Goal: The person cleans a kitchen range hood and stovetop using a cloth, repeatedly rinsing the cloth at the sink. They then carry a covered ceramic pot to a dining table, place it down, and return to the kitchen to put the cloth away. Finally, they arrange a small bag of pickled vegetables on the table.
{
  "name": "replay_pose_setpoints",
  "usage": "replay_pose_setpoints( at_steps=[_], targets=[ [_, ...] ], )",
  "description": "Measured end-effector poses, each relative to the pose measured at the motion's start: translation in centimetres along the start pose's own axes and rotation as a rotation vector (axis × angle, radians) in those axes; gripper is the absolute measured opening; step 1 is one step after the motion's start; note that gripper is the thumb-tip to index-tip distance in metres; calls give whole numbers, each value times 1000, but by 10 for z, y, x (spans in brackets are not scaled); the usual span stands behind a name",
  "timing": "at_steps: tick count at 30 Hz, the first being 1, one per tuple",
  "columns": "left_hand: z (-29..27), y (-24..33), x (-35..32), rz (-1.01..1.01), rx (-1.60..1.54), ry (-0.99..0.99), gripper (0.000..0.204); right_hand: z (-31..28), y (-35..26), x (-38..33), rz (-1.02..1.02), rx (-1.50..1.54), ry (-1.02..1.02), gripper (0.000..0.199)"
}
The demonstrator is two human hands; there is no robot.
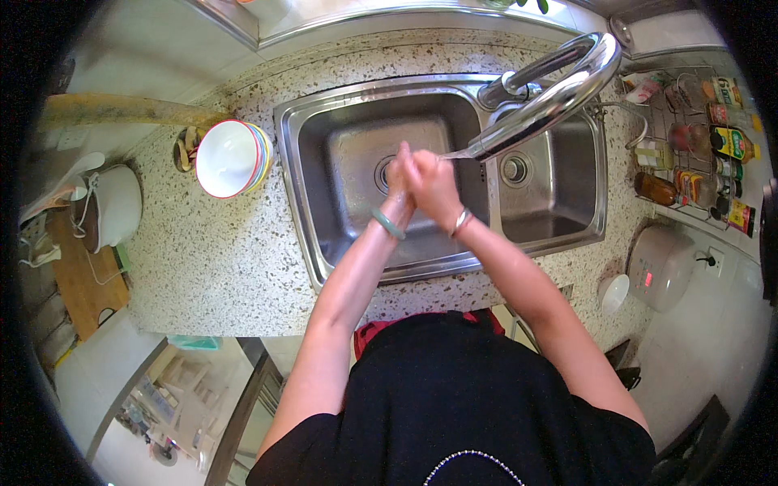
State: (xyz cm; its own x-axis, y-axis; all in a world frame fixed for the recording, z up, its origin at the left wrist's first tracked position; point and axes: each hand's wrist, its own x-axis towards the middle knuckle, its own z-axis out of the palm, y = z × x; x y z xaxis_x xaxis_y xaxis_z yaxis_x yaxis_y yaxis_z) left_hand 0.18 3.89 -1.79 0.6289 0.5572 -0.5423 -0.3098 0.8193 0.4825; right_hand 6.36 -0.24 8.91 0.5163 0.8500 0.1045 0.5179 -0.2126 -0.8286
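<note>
Over the large basin of the steel sink, my two hands press against each other in the stream beside the faucet. My left hand, a green bangle at its wrist, points away from me with its fingers stretched out. My right hand, wearing a silver bracelet, is closed around the side of the left one. Between the palms I can make out no object. A little water runs from the spout onto the right hand. Part of the round drain shows behind the hands.
Stacked bowls with coloured rims stand left of the sink. Farther left are a white pot and a wooden board. At right, a wire rack holds jars and bottles, near a small white bowl and a rice cooker.
</note>
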Motion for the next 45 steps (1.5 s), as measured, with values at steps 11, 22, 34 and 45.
replay_pose_setpoints(
  at_steps=[11, 22, 34, 45],
  targets=[
    [-42, -21, 32, -28, 33, 42, 35, 9, -5, -7, 56, -78, 45, 29],
    [50, 52, -33, -71, -14, 345, 42, -13, 115, 27, 820, 1302, 45, 17],
    [9, 45, -23, -473, -187, -228, 45, -53, 1, -19, 60, 592, -512, 8],
    [57, 63, -54, -578, -313, -539, 46, -47, 72, 1, 674, 1212, -209, 38]
  ],
)
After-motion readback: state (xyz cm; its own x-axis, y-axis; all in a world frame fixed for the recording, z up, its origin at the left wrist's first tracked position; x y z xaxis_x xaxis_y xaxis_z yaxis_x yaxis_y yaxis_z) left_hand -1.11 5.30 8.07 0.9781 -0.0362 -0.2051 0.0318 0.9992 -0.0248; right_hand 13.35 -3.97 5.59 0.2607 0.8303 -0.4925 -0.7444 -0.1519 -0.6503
